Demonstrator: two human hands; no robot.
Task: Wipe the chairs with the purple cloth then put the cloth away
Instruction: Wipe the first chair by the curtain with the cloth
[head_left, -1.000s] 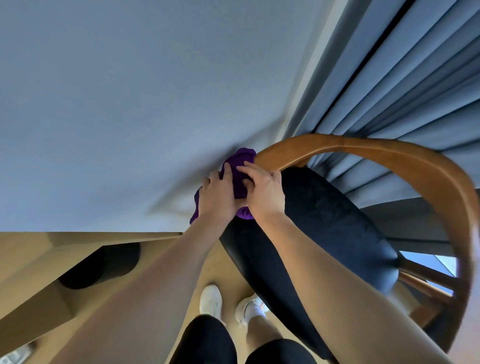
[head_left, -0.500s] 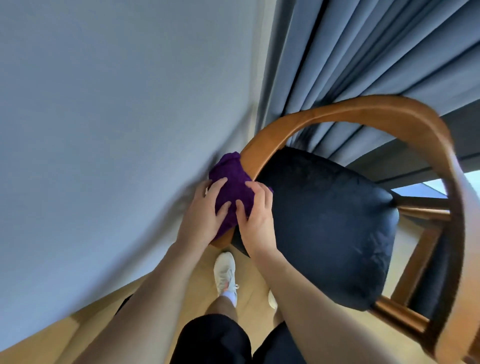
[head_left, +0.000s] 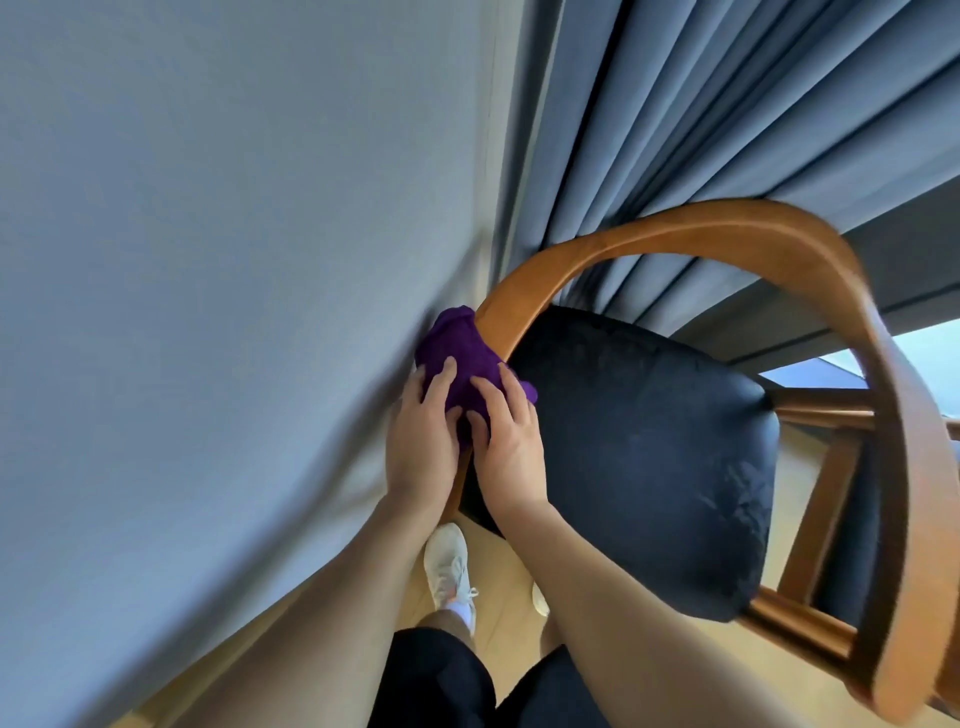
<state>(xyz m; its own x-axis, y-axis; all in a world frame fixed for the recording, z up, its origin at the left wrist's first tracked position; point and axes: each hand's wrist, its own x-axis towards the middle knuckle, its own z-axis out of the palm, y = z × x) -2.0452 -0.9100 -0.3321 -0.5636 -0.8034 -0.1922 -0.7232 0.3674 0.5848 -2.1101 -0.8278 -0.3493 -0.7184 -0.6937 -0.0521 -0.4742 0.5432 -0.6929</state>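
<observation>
A wooden chair (head_left: 675, 236) with a curved backrest rail and a dark padded seat (head_left: 649, 447) stands close to the wall. A bunched purple cloth (head_left: 460, 358) is wrapped over the left end of the rail, where it meets the seat. My left hand (head_left: 421, 441) and my right hand (head_left: 506, 441) lie side by side on the cloth, fingers curled over it and pressing it onto the rail. The wood under the cloth is hidden.
A grey wall (head_left: 208, 312) runs along the left, right beside the chair. Pleated grey curtains (head_left: 701, 119) hang behind the backrest. My legs and white shoes (head_left: 447, 566) stand on the light wooden floor (head_left: 498, 613) beside the seat.
The view has swung round the chair, and a wooden piece at lower left has left the view. Both hands stay on the cloth, which now sits lower on the rail's left end.
</observation>
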